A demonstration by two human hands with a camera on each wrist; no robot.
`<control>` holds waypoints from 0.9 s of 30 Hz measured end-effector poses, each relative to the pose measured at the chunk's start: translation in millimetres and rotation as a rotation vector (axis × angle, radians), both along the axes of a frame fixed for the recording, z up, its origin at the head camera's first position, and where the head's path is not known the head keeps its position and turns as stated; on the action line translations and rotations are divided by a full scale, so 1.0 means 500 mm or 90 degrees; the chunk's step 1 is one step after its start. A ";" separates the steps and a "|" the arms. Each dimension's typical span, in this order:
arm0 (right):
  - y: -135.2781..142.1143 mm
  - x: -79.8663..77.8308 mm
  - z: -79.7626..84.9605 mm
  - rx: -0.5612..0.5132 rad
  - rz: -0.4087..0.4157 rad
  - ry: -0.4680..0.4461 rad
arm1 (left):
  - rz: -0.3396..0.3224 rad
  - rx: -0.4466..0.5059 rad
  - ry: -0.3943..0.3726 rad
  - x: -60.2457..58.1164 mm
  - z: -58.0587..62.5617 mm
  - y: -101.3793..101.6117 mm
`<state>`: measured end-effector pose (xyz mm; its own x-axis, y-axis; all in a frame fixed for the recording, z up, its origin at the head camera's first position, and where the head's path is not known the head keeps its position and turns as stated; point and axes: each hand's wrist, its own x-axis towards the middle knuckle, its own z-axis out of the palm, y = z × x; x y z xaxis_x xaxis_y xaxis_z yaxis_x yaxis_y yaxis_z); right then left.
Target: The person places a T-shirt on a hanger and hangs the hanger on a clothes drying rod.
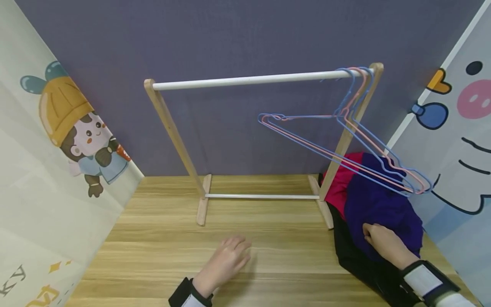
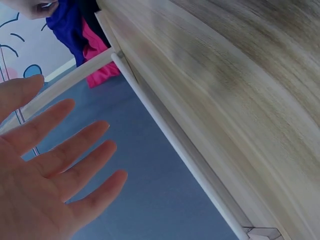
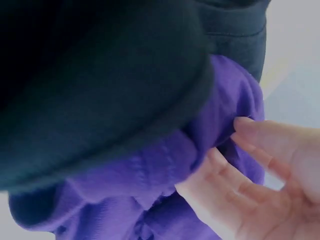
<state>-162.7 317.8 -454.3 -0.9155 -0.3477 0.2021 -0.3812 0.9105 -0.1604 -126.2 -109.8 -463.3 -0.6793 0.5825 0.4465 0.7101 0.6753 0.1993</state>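
My right hand [image 1: 387, 245] is at the purple garment [image 1: 383, 204], part of a clothes pile at the right. In the right wrist view, the thumb and fingers of the right hand [image 3: 260, 175] pinch a fold of purple cloth [image 3: 232, 100], some fingertips hidden by it. Dark cloth [image 3: 110, 100] hangs over much of that view. My left hand [image 1: 226, 260] hovers over the wooden tabletop with nothing in it. Its fingers [image 2: 85, 165] are spread and loosely bent in the left wrist view.
A wooden rack with a white rail [image 1: 245, 80] stands at the back. Blue and pink hangers [image 1: 345, 115] hang at its right end, above the pile. Red cloth [image 1: 341, 183] and a black garment [image 1: 353, 256] lie with the purple one. Printed panels [image 1: 441, 170] flank the table.
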 end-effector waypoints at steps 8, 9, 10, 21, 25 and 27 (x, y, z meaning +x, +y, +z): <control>-0.009 0.006 0.027 -0.043 -0.003 -0.045 | -0.006 -0.016 0.005 0.005 -0.002 0.006; -0.011 0.009 0.032 -0.055 -0.004 -0.055 | -0.007 -0.016 0.005 0.005 -0.002 0.006; -0.012 0.010 0.038 -0.066 -0.005 -0.065 | -0.008 -0.016 0.009 0.005 -0.002 0.006; -0.043 0.018 0.124 -0.200 0.039 -0.089 | -0.007 -0.025 -0.011 0.010 0.004 0.001; -0.054 0.014 0.164 -0.248 0.030 -0.126 | -0.012 -0.030 -0.012 0.008 0.003 0.003; -0.058 0.012 0.184 -0.261 0.030 -0.135 | -0.015 -0.032 -0.016 0.007 0.002 0.004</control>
<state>-156.7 288.7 -362.3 -0.9364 -0.3209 0.1419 -0.3412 0.7383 -0.5818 -122.7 -107.6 -462.2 -0.6757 0.6194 0.3997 0.7211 0.6681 0.1836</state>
